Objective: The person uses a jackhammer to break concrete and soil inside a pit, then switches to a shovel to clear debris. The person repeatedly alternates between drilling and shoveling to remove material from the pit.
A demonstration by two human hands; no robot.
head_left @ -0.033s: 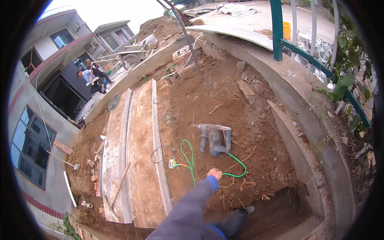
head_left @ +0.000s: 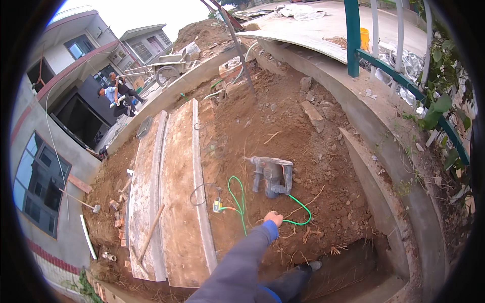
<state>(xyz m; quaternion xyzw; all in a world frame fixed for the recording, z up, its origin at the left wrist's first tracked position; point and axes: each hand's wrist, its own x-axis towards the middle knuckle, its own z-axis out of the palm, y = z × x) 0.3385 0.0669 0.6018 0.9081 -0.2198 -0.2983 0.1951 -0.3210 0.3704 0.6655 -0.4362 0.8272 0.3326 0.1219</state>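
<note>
My left hand (head_left: 274, 218) reaches out over the dug soil, its fingers closed around a green power cord (head_left: 305, 214). The cord runs from the hand to a dusty grey demolition hammer (head_left: 273, 175) lying on the dirt just beyond. A loop of green cord and a plug with a yellow-and-white body (head_left: 217, 205) lie to the left of the hammer. My sleeve is dark with a blue cuff. My right hand does not show. Below the arm, a dark trouser leg and shoe (head_left: 316, 265) stand by a trench.
Long boards (head_left: 179, 182) lie on the left, with a wooden-handled tool (head_left: 151, 235) across them. Low concrete walls (head_left: 374, 192) curve along the right, below a green fence post (head_left: 352, 40). Rubble (head_left: 313, 116) lies upslope. Two people (head_left: 118, 93) are near a wheelbarrow (head_left: 166, 68).
My left hand has shifted very slightly to the right with the cord. A person at the far left has changed posture a little. The hammer stays where it lies.
</note>
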